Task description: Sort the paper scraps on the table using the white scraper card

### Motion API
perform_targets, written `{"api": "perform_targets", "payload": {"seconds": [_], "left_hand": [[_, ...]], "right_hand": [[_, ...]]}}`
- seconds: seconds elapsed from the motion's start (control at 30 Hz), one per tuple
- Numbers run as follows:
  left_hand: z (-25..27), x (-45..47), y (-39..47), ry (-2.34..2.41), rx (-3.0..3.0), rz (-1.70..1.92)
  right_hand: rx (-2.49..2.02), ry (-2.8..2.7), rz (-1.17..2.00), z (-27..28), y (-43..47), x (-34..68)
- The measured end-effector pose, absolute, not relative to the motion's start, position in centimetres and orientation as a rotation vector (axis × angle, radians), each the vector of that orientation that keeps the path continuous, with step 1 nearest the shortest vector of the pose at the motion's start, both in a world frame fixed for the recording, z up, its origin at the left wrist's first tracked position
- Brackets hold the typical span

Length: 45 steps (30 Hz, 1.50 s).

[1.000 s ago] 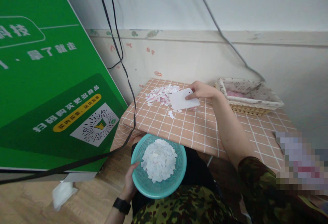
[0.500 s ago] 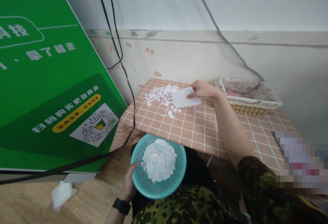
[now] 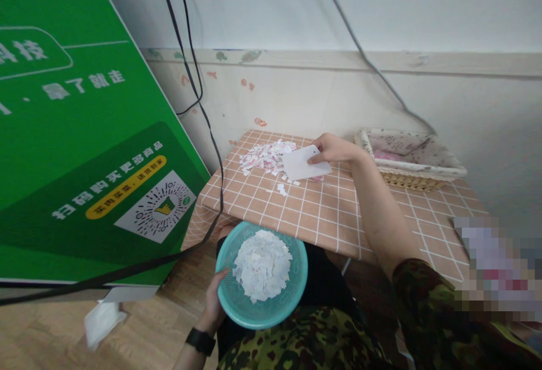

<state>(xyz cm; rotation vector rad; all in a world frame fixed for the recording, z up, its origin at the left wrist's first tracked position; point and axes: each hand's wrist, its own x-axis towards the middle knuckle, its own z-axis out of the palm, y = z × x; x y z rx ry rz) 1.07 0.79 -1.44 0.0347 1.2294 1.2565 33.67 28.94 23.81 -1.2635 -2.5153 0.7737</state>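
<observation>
Left hand (image 3: 215,296) gripping rim of blue-green bowl (image 3: 262,321), thumb on top, other fingers hidden. Bowl over lap (image 3: 324,274), near tabletop (image 3: 322,214) edge, heap of white paper bits (image 3: 262,265) inside. Right hand (image 3: 332,149) pinching white card (image 3: 298,164). Card above tabletop, hiding part of pink-and-white paper pile (image 3: 262,158). Few loose scraps (image 3: 282,190) near card. Woven basket (image 3: 410,182) farther right.
</observation>
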Motion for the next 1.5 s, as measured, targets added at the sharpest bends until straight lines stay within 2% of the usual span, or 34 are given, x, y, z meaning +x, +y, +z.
{"api": "perform_targets", "payload": {"seconds": [0.27, 0.57, 1.27, 1.5], "left_hand": [[-1.1, 1.1, 0.8, 1.256, 0.018, 1.253], [-1.3, 1.2, 0.8, 1.270, 0.008, 1.283], [-1.0, 1.2, 0.9, 1.250, 0.014, 1.276], [-1.4, 1.1, 0.8, 1.231, 0.020, 1.274]], "right_hand": [[-1.319, -2.503, 0.645, 23.9, 29.2, 34.2], [-1.309, -2.497, 0.782, 24.8, 28.4, 34.6], [-1.419, -2.568, 0.866, 25.7, 27.6, 35.7], [-1.254, -2.655, 0.927, 25.8, 26.8, 33.5]]}}
